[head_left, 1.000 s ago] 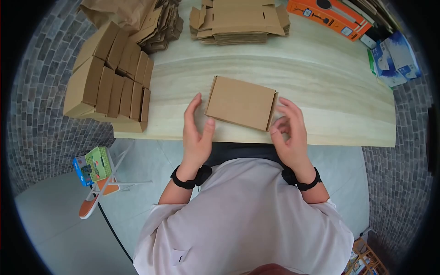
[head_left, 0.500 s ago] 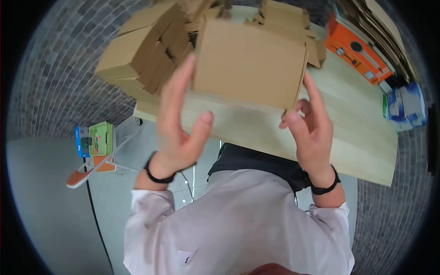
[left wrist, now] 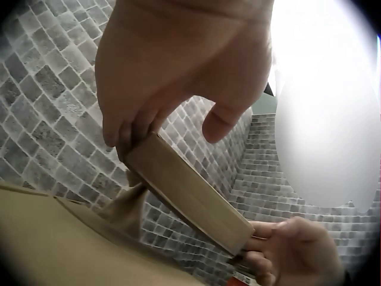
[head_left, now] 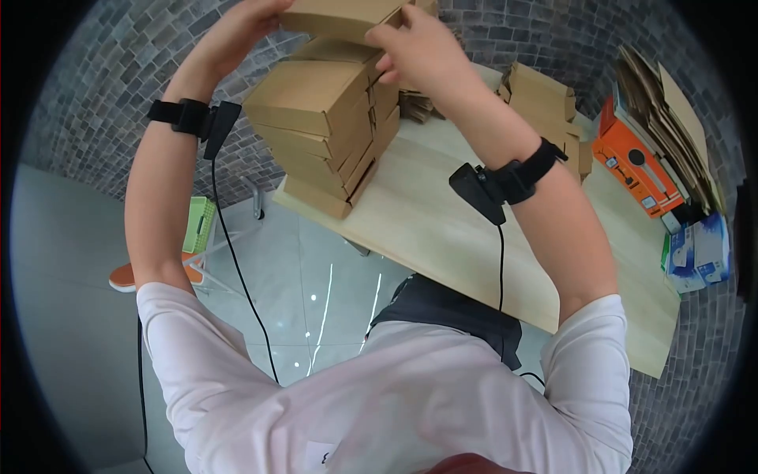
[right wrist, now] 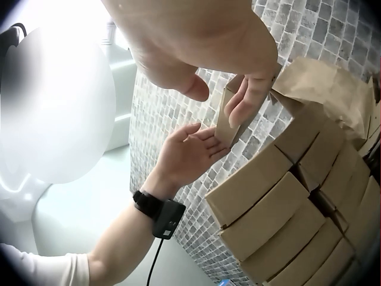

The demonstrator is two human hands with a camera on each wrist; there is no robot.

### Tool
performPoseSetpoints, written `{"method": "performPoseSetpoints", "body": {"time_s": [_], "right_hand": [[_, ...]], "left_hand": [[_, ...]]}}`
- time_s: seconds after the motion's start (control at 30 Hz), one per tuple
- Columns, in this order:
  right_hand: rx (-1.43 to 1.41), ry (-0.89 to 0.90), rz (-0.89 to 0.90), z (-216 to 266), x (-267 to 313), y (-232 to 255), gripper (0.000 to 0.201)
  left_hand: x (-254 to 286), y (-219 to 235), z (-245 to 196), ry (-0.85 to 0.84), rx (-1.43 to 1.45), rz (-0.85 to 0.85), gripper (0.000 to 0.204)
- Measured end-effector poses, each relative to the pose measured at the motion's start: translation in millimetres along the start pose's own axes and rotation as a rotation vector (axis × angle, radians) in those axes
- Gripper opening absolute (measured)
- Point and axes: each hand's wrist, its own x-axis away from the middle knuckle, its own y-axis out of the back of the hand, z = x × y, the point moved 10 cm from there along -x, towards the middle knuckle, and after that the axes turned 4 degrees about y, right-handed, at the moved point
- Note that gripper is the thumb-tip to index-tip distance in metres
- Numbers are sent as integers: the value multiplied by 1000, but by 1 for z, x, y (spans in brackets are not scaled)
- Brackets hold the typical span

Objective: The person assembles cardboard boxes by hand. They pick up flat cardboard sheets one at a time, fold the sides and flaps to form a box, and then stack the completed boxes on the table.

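Between both hands, a closed cardboard box (head_left: 335,20) is held above a stack of similar boxes (head_left: 304,91). My left hand (head_left: 237,35) supports its left end with mostly straight fingers. In the left wrist view, that hand's thumb (left wrist: 220,122) stands off the box (left wrist: 190,193). At the opposite end, my right hand (head_left: 430,55) grips the box near its corner, some fingers curled beneath it. The right wrist view shows the right fingers (right wrist: 244,104) bent over the box's end, with the left hand (right wrist: 187,155) beyond.
Flattened cardboard (head_left: 541,103) lies at the back of the wooden table (head_left: 466,229). An orange box (head_left: 636,162) and a blue-and-white pack (head_left: 699,253) stand on the right. Brown paper (right wrist: 324,86) sits behind the stack, beside the brick wall (head_left: 95,118).
The box has been lifted from the table and carried leftward and up to above the stack. Both arms now reach far out, and the head view has turned left.
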Motion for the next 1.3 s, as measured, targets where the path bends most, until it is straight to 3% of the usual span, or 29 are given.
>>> {"method": "performPoseSetpoints", "body": {"time_s": [0.07,0.2,0.33,0.4,0.43,0.5,0.57,0.6,0.67,0.73,0.8,0.87,0.93,1.0,1.07,1.13,1.2,1.3], "right_hand": [[106,-13,-19,-20,-15,-9,52],[143,56,-33,-31,-19,-15,48],[126,7,-21,-39,-12,-12,49],[121,-20,-19,-34,3,-2,53],[130,-37,-23,-27,17,7,58],[141,-70,-49,-33,39,28,63],[243,105,-109,-27,62,59,63],[252,91,-124,-29,76,76,63],[238,-112,-67,-49,105,104,60],[301,-171,-142,-69,131,143,58],[366,-222,-211,-94,156,181,57],[452,-240,-346,-117,180,223,56],[597,-244,-418,-145,199,263,54],[739,-243,-489,-159,212,292,53],[819,-268,-543,-166,220,312,51],[881,-238,-588,-177,222,321,51],[940,-201,-638,-170,219,327,52],[968,-338,-574,-176,209,322,48]], "left_hand": [[-10,6,26,71,-75,108,51],[-10,17,60,139,-72,76,55],[0,14,56,179,-199,78,55],[11,32,32,85,-457,-154,53],[22,22,4,-31,-504,-188,51],[62,-17,-60,-268,-570,-233,46],[115,-74,-107,-510,-669,-223,39],[139,-109,-121,-584,-682,-186,37],[170,-176,-117,-738,-855,72,40],[181,-232,-95,-744,-752,193,38],[173,-280,-61,-668,-570,294,39],[150,-313,-25,-580,-445,282,38],[111,-331,12,-527,-393,147,38],[56,-339,49,-282,-247,124,40],[10,-335,75,-157,-275,11,44],[-20,-337,92,-182,-380,-57,45],[-33,-339,92,-213,-569,-130,47],[-38,-353,75,-251,-766,-150,42]]}}
